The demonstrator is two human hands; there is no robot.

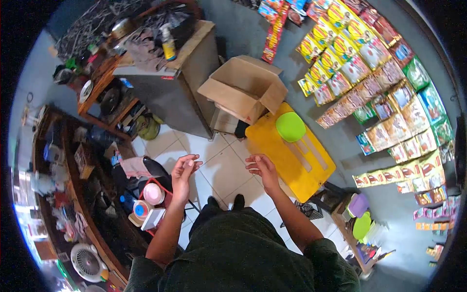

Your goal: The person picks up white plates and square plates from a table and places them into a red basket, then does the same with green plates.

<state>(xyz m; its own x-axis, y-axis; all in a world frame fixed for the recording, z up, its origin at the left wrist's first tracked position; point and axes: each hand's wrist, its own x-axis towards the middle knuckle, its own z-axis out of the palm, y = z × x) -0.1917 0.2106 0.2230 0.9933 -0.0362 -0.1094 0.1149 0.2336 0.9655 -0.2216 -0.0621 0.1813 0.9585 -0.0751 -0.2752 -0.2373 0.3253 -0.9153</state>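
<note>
At the far left, a dark wooden shelf unit [73,194] is crowded with small goods too blurred to name, and a white fan [87,263] sits near its lower end. Just right of it a red wire rack [163,192] holds a pink-lidded tub [153,193] and a blue-capped jar [140,209]. Above these stands a grey counter [170,92] with a yellow spray bottle [169,46] on top.

The left hand [183,171] is raised over the white tiled floor [219,165], fingers loosely curled, holding nothing. The right hand [262,168] hangs near it, apart, palm up and fingers relaxed, also empty, its knuckles close to the edge of a yellow table [292,165]. On that table a green plastic lid [290,126] rests beside pale wooden strips [306,151]. Behind the table an open cardboard box [245,90] tilts; its inside looks bare, as far as it shows. Sachet strips [369,78] cover the wall at right, and a low shelf holds a purple tub [358,204] and a green one [362,226]
</note>
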